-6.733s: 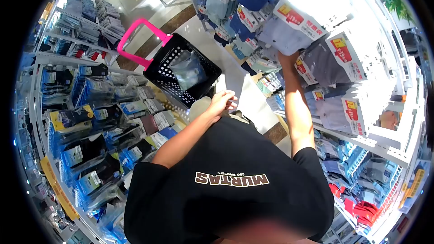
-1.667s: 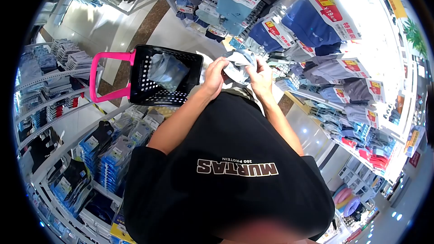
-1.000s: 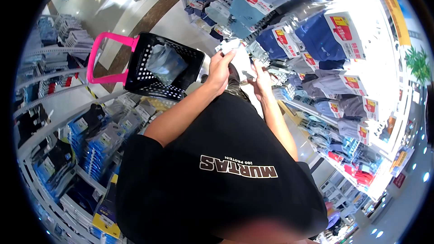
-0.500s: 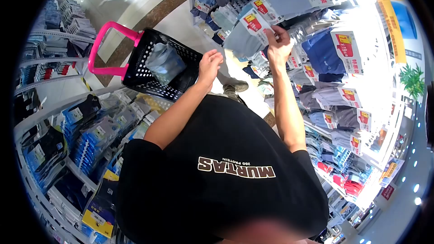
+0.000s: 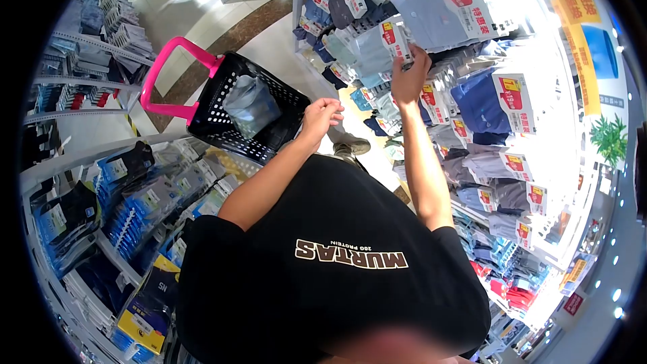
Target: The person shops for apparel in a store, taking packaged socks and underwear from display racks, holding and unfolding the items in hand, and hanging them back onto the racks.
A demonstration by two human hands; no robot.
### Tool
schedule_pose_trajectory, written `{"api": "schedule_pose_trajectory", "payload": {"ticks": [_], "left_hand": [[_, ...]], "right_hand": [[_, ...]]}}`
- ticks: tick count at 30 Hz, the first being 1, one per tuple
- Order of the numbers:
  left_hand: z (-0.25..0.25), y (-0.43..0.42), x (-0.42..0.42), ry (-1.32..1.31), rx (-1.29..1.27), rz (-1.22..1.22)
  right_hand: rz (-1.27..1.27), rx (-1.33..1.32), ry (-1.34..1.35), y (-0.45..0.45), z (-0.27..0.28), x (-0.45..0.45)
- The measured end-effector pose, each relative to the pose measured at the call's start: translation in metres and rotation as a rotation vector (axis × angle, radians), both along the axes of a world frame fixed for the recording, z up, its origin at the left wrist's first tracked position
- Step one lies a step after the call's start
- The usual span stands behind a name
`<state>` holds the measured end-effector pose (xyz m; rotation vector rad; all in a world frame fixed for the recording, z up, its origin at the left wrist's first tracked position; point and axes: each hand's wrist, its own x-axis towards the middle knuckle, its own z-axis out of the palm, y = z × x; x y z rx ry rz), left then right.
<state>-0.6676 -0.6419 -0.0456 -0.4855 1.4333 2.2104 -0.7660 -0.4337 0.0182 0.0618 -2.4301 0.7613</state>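
Note:
My right hand (image 5: 410,79) is at the hanging rack, its fingers closed on the card end of a light-blue packed garment (image 5: 372,49). That pack has a white header card with a red and yellow price label. My left hand (image 5: 321,121) is held in front of my body with loosely bent fingers and nothing visible in it. It is near the rim of a black shopping basket (image 5: 216,121) with a pink handle (image 5: 149,81). Inside the basket lies a grey-blue item in clear wrapping (image 5: 251,104).
Packed garments hang in rows on the right rack, among them a dark-blue pack (image 5: 482,104) and a large light-blue pack (image 5: 426,13). Sock packs (image 5: 138,205) hang on the lower-left rack. Another shelf (image 5: 87,84) stands at the far left, with tiled floor (image 5: 182,10) beyond the basket.
The light-blue pack, tilted out towards me before, now sits back in line with the hanging row. My right hand has lowered slightly along its card. My left fingers have bent more.

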Motion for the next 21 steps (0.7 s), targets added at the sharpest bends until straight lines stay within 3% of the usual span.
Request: {"api": "schedule_pose_trajectory", "payload": {"ticks": [5,8,12,14,19,21], "left_hand": [[-0.001,-0.003,-0.002,-0.031,0.01,-0.002],[0.003,-0.01,-0.001,-0.02,-0.013,-0.001],[0.005,-0.027,0.002,-0.031,-0.023,0.068],[0.0,-0.035,0.006,-0.059,-0.011,0.123],[0.0,-0.044,0.015,-0.088,-0.018,0.153],[0.003,-0.045,0.016,-0.081,-0.028,0.127]], "right_hand": [[0.098,-0.062,-0.052,-0.037,-0.006,0.022],[0.035,0.141,0.053,-0.057,0.013,0.002],[0.039,0.165,-0.116,-0.057,0.015,-0.007],[0.027,0.196,-0.004,-0.063,0.019,0.019],[0.289,-0.039,-0.167,-0.085,-0.002,0.034],[0.269,-0.191,-0.12,-0.088,-0.026,-0.004]]}}
